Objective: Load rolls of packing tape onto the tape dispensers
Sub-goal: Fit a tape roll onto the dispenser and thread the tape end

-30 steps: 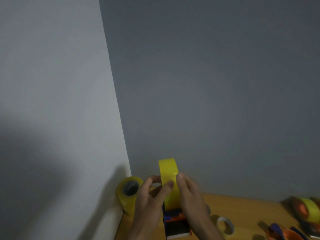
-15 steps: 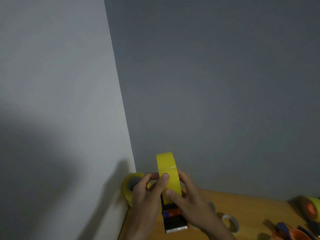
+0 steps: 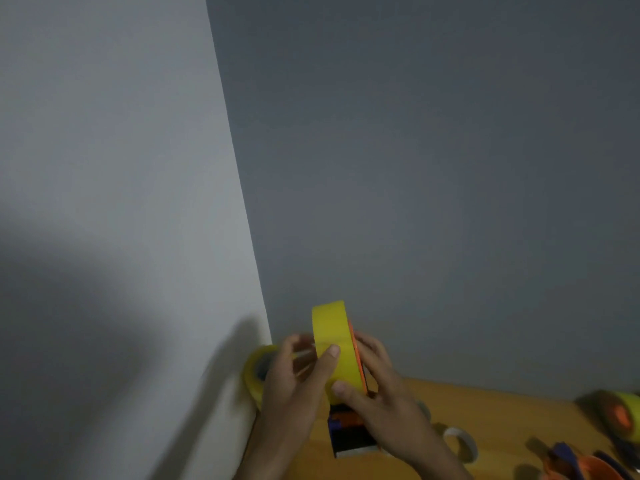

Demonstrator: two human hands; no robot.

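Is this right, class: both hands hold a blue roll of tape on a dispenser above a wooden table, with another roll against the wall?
Not quite: the head view shows the roll of tape is yellow, not blue. The rest stands: the left hand and right hand hold it on the dispenser above the wooden table, another roll against the wall.

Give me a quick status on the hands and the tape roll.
Left hand and right hand both grip the yellow tape roll, seated on the dispenser above the table. Nothing in the way.

Blurred dispenser cut off at right edge, perhaps loaded already.
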